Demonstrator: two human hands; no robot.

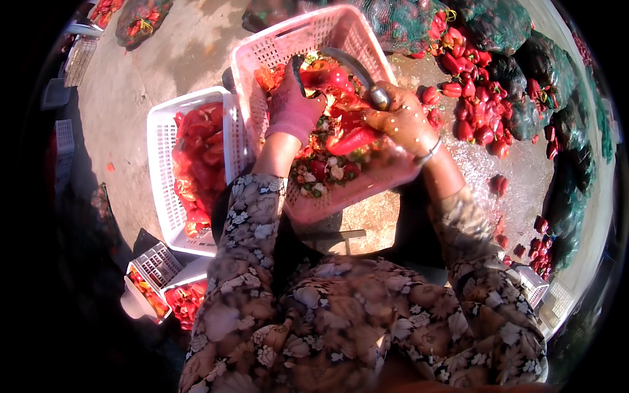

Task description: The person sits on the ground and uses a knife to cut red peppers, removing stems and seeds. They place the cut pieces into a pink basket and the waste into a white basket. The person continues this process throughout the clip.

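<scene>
My right hand (pixel 407 121), bare and dotted with pale seeds, grips a knife with a long curved metal blade (pixel 354 65); its handle is mostly hidden in my fist. A long red pepper piece (pixel 356 140) lies just under those fingers; whether they touch it I cannot tell. My left hand (pixel 293 105) wears a pink glove with dark fingertips. Its thumb and forefinger stand apart, beside red pepper pieces (pixel 316 78). Both hands are over a pink perforated crate (pixel 354 200) holding pepper scraps, pale cores and seeds (pixel 319 177).
Left of the pink crate stands a white crate (pixel 160 177) of red pepper pieces (pixel 196 157). Whole red peppers (pixel 481 105) are heaped on the right floor, beside green mesh sacks (pixel 553 65). Smaller containers of pepper pieces (pixel 187 302) stand at lower left. Another sack (pixel 141 23) lies at far left.
</scene>
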